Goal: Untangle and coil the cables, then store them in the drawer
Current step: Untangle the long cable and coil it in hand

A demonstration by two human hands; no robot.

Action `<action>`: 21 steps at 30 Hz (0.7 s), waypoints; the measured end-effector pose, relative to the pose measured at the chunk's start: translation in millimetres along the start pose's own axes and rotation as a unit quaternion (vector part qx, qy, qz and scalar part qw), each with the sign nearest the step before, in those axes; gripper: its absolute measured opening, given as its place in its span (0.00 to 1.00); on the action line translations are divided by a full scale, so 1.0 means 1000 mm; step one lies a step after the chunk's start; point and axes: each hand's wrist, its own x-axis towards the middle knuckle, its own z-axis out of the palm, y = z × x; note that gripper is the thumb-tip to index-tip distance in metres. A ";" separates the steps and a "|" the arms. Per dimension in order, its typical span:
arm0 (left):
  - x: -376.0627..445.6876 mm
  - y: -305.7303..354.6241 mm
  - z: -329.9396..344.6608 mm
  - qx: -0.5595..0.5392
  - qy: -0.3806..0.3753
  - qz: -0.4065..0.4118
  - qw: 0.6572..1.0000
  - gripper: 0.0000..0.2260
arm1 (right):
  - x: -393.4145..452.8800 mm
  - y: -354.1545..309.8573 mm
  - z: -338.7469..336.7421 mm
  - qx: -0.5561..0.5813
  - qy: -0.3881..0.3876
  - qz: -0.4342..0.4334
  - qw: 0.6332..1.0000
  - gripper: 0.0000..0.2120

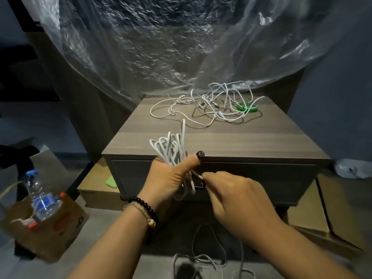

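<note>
White coiled cable [172,150] upright before closed drawer [251,178]; tangled cables [217,105] behind.

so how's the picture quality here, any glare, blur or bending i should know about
Head view: dim overall, with the light falling on the cabinet top, where the tangled cables cast crisp shadows; bright glare streaks the plastic sheet; the wide lens bows straight lines at the edges; the water bottle at the left is smeared; the left hand holding the cable bundle stays fairly sharp.

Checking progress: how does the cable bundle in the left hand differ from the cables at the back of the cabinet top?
The bundle is gathered into tight loops, gripped by the left hand; the pile sprawls tangled, untouched, on the cabinet top. Both are white.
</note>
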 end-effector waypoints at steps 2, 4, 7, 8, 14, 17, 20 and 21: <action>0.002 -0.003 0.002 -0.004 0.023 -0.013 1.000 0.11 | -0.003 0.002 -0.002 0.009 -0.030 0.005 1.000 0.12; 0.004 -0.006 0.003 -0.014 0.037 -0.024 0.999 0.10 | -0.009 0.005 -0.004 0.014 -0.050 0.008 0.999 0.12; 0.003 -0.012 0.009 -0.031 0.042 -0.035 0.998 0.05 | -0.017 0.008 -0.011 0.043 -0.086 0.019 0.995 0.10; 0.002 -0.014 0.011 -0.045 0.040 -0.044 0.997 0.06 | -0.019 0.009 -0.014 0.059 -0.107 0.024 0.992 0.10; -0.012 -0.022 0.023 -0.127 0.036 -0.074 0.988 0.11 | -0.031 0.026 -0.026 0.173 -0.184 0.097 0.963 0.10; -0.022 -0.022 0.030 -0.224 0.024 -0.092 0.970 0.11 | -0.038 0.026 -0.030 0.256 -0.197 0.113 0.940 0.10; -0.031 -0.023 0.033 -0.260 0.021 -0.098 0.960 0.11 | -0.047 0.017 -0.035 0.308 -0.209 0.120 0.920 0.10; -0.033 -0.023 0.034 -0.270 0.020 -0.098 0.958 0.11 | -0.049 0.016 -0.038 0.317 -0.212 0.127 0.916 0.10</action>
